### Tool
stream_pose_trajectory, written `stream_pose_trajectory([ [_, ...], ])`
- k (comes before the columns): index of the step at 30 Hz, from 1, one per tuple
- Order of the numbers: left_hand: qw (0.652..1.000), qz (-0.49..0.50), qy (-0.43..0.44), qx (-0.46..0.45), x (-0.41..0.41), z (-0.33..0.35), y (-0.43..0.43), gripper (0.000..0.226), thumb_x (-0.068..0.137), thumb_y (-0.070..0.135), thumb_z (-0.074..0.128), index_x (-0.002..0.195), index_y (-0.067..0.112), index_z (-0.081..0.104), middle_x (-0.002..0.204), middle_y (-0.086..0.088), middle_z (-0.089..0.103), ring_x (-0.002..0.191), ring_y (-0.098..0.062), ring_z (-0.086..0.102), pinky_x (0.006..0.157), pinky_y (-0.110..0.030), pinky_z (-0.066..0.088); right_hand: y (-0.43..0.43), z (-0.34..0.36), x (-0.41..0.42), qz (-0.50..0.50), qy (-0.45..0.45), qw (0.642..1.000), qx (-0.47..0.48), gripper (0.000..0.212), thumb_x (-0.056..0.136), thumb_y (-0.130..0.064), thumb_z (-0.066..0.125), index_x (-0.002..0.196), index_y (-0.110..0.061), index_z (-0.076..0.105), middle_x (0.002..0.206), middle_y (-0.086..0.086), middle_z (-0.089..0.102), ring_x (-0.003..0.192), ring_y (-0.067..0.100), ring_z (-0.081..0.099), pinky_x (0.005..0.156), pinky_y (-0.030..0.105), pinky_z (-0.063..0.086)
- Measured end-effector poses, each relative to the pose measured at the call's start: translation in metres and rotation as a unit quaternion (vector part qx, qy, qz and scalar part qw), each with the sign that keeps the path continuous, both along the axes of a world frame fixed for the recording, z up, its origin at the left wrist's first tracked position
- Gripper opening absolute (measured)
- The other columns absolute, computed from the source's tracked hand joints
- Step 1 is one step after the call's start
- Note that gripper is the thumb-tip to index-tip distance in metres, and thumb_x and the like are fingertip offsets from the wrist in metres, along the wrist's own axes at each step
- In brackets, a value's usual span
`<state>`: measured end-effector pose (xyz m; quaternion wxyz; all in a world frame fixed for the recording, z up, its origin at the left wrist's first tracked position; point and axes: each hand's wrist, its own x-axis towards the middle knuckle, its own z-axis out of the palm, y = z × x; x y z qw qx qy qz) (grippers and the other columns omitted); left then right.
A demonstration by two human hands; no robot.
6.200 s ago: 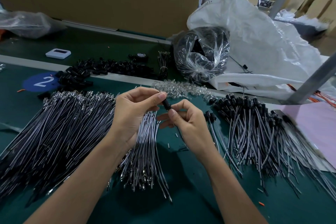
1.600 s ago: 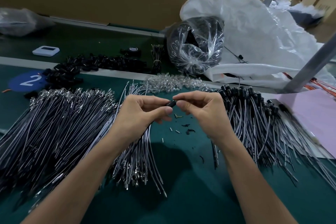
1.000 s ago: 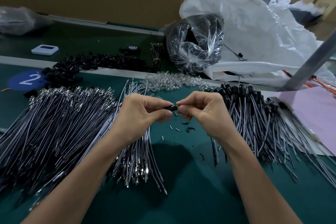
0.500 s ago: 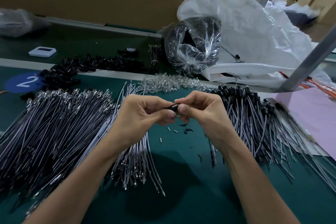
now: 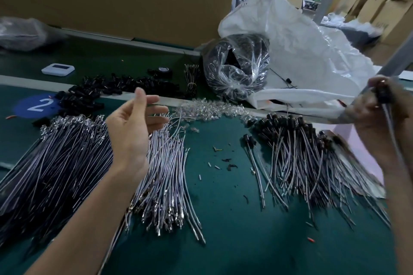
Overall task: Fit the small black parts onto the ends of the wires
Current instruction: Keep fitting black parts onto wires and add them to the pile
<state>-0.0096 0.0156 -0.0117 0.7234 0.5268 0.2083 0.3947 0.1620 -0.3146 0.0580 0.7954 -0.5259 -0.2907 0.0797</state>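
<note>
While left hand [image 5: 131, 131] spreads loose fingers [image 5: 156, 110], right hand [image 5: 377, 105] pinches thin black-capped wire [image 5: 389, 123].

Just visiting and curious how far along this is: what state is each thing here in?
Left hand: open, holds nothing.
Right hand: grips a wire, black part on; blurred.
Bare wires: piled, no black parts on.
Capped wires: piled, black parts on.
Black parts: loose heap.
Clear bag: bunched shut.
</note>
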Motion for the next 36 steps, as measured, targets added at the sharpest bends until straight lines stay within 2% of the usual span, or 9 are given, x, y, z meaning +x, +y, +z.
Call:
stream_pose_trajectory([
  [3, 0.999, 0.044, -0.006, -0.027, 0.001, 0.000, 0.003, 0.032, 0.102, 0.034, 0.049, 0.090, 0.014, 0.071, 0.069, 0.002, 0.073, 0.059, -0.013, 0.068, 0.058, -0.020, 0.055, -0.017, 0.001, 0.021, -0.182, -0.052, 0.967, -0.171, 0.023, 0.097, -0.024, 0.048, 0.093, -0.024, 0.071, 0.068, -0.015, 0.065, 0.063, -0.003, 0.059, 0.063, 0.009, 0.049],
  [8, 0.984, 0.042, 0.127, 0.122, 0.005, -0.009, 0.010, 0.014, 0.089, 0.017, 0.071, 0.102, 0.016, 0.071, 0.082, 0.005, 0.073, 0.069, -0.011, 0.068, 0.061, -0.020, 0.055, 0.004, -0.013, 0.011, -0.320, -0.155, 0.777, -0.520, 0.041, 0.095, -0.038, 0.054, 0.127, -0.012, 0.061, 0.112, 0.013, 0.070, 0.088, 0.017, 0.058, 0.085, 0.031, 0.043],
  [12, 0.848, 0.013, 0.368, 0.382, 0.005, -0.019, 0.007, 0.030, 0.084, 0.023, 0.077, 0.112, 0.023, 0.067, 0.094, 0.009, 0.071, 0.081, -0.010, 0.065, 0.074, -0.030, 0.055, 0.055, -0.023, -0.022, -0.280, -0.206, 0.792, -0.502, 0.036, 0.096, -0.032, 0.055, 0.129, -0.017, 0.060, 0.117, 0.012, 0.066, 0.090, 0.017, 0.059, 0.087, 0.034, 0.046],
  [15, 0.795, 0.029, 0.415, 0.443, 0.003, -0.021, 0.003, 0.031, 0.086, 0.027, 0.075, 0.115, 0.024, 0.066, 0.093, 0.008, 0.073, 0.084, -0.016, 0.067, 0.078, -0.033, 0.056, 0.095, -0.036, -0.046, -0.178, -0.235, 0.805, -0.515, 0.022, 0.094, -0.020, 0.060, 0.113, -0.013, 0.069, 0.095, 0.000, 0.070, 0.074, 0.000, 0.058, 0.069, 0.015, 0.049],
  [18, 0.802, 0.038, 0.405, 0.436, 0.004, -0.020, 0.005, 0.028, 0.089, 0.025, 0.072, 0.116, 0.024, 0.066, 0.094, 0.008, 0.073, 0.083, -0.017, 0.066, 0.075, -0.031, 0.054, 0.137, -0.055, -0.073, -0.093, -0.245, 0.808, -0.528, 0.013, 0.092, -0.022, 0.067, 0.091, -0.014, 0.076, 0.072, -0.011, 0.068, 0.063, -0.001, 0.059, 0.064, 0.012, 0.049],
  [23, 0.814, 0.017, 0.389, 0.432, 0.005, -0.022, 0.005, 0.024, 0.087, 0.028, 0.073, 0.110, 0.024, 0.068, 0.091, 0.010, 0.071, 0.084, -0.017, 0.064, 0.072, -0.030, 0.050, 0.191, -0.084, -0.102, 0.058, -0.126, 0.801, -0.583, 0.025, 0.093, -0.021, 0.060, 0.080, -0.003, 0.073, 0.068, 0.008, 0.073, 0.060, 0.020, 0.070, 0.058, 0.031, 0.059],
  [26, 0.823, -0.011, 0.370, 0.431, 0.006, -0.023, 0.002, 0.025, 0.084, 0.031, 0.076, 0.107, 0.024, 0.069, 0.087, 0.010, 0.071, 0.084, -0.018, 0.064, 0.076, -0.033, 0.052, 0.205, -0.090, -0.108, 0.032, -0.154, 0.765, -0.624, 0.035, 0.091, -0.029, 0.060, 0.073, -0.001, 0.068, 0.054, 0.006, 0.068, 0.044, 0.014, 0.061, 0.048, 0.024, 0.052],
  [29, 0.820, -0.033, 0.368, 0.438, 0.007, -0.025, 0.000, 0.024, 0.083, 0.030, 0.077, 0.105, 0.023, 0.069, 0.082, 0.010, 0.070, 0.079, -0.016, 0.062, 0.070, -0.030, 0.048, 0.210, -0.093, -0.109, 0.017, -0.175, 0.751, -0.637, 0.034, 0.087, -0.029, 0.061, 0.069, 0.000, 0.064, 0.059, 0.011, 0.067, 0.059, 0.025, 0.065, 0.059, 0.033, 0.057],
  [36, 0.808, -0.066, 0.395, 0.432, 0.007, -0.027, 0.001, 0.030, 0.078, 0.017, 0.081, 0.105, 0.023, 0.068, 0.085, 0.011, 0.067, 0.079, -0.016, 0.061, 0.073, -0.030, 0.050, 0.195, -0.093, -0.097, 0.061, 0.014, 0.842, -0.536, 0.023, 0.086, -0.022, 0.066, 0.067, -0.009, 0.069, 0.062, 0.007, 0.067, 0.041, 0.010, 0.046, 0.041, 0.018, 0.037],
])
